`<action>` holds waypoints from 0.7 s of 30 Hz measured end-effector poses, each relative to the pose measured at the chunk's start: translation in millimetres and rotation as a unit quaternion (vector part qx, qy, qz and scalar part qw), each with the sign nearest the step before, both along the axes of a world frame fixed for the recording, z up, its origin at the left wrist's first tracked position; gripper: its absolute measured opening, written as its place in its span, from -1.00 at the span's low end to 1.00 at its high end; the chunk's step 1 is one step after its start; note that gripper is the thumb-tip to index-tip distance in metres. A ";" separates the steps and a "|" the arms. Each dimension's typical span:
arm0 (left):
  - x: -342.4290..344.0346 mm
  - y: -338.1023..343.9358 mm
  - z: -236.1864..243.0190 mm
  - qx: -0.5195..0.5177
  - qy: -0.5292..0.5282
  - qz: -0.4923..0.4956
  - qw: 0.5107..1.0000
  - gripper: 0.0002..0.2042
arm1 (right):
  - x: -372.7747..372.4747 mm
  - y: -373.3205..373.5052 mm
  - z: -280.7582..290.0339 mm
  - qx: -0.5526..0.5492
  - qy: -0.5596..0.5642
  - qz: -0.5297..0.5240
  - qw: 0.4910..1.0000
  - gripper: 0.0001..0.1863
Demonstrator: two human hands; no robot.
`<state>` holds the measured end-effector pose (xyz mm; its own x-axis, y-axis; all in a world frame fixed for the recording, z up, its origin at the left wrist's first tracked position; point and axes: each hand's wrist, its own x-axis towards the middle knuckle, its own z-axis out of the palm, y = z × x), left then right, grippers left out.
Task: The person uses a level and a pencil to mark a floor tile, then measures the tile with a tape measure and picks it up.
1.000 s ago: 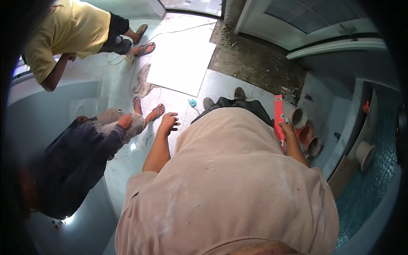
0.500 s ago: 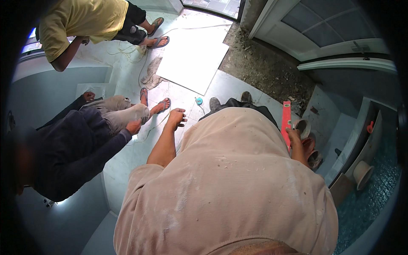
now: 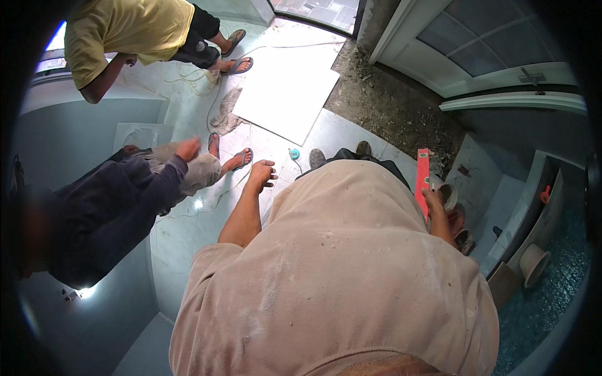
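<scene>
My right hand (image 3: 434, 202) grips a red spirit level (image 3: 422, 168) near its lower part, at my right side. The level stands lengthwise, its far end beyond my fingers. My left hand (image 3: 261, 175) hangs in the air with loosely bent fingers apart and nothing in them. A small turquoise tape measure (image 3: 294, 153) lies on the floor near my shoe, a little beyond my left hand. Past it, a large white slab (image 3: 282, 97) rests on the tiled floor.
Left of me is a co-worker in a dark top (image 3: 119, 188); another in a yellow shirt (image 3: 128, 31) stands farther back. A thin cable (image 3: 216, 94) and a crumpled cloth (image 3: 227, 113) lie by the slab. Bare rubble ground (image 3: 392, 94) borders the tiles before a white door (image 3: 476, 47).
The dark-topped co-worker's hand has risen from the knee, blurred by motion. My hands have barely moved, and my right hand still grips the spirit level.
</scene>
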<state>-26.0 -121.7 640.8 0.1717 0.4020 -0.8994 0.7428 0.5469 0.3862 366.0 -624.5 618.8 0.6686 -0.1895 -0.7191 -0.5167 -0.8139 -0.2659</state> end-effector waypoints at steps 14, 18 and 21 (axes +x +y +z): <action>-7.0 -5.9 -2.0 -0.006 0.012 0.003 1.000 -0.63 | -7.3 -10.4 -9.5 -0.018 -0.007 -0.006 1.000 -0.26; -6.2 -4.5 -1.8 -0.005 0.014 0.000 1.000 -0.62 | -7.3 2.3 10.9 -0.016 0.022 0.003 1.000 -0.24; -3.9 -5.6 0.3 0.001 0.022 -0.001 1.000 -0.62 | -9.4 7.9 12.5 -0.035 0.009 0.017 0.999 -0.24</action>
